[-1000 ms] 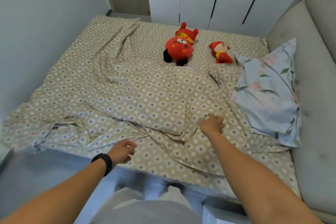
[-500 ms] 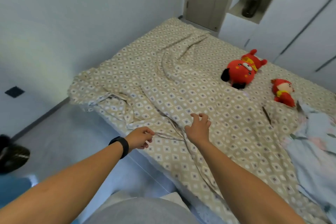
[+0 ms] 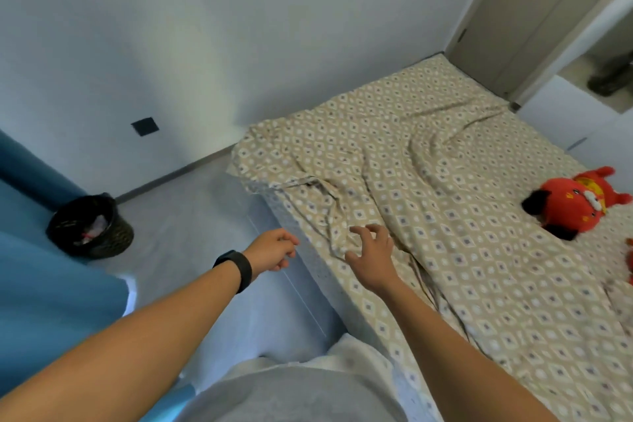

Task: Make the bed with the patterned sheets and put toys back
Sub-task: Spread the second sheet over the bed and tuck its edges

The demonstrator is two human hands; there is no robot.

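At bed's near edge, head view: right hand (image 3: 371,250) spread wide, fingers hooked above a bunched ridge of patterned sheet (image 3: 445,223), holding nothing. Left hand (image 3: 274,248) loosely curled and empty, off the mattress edge over the floor, just beside the sheet's hanging border. Risk noted: one-handed pull likely to drag folds askew and shift red plush toy (image 3: 579,204), lying well apart toward far right.

One patterned sheet (image 3: 445,233) on the bed, one red plush toy (image 3: 579,202) fully in sight. Two hands out, one black bin (image 3: 90,226) on the floor.
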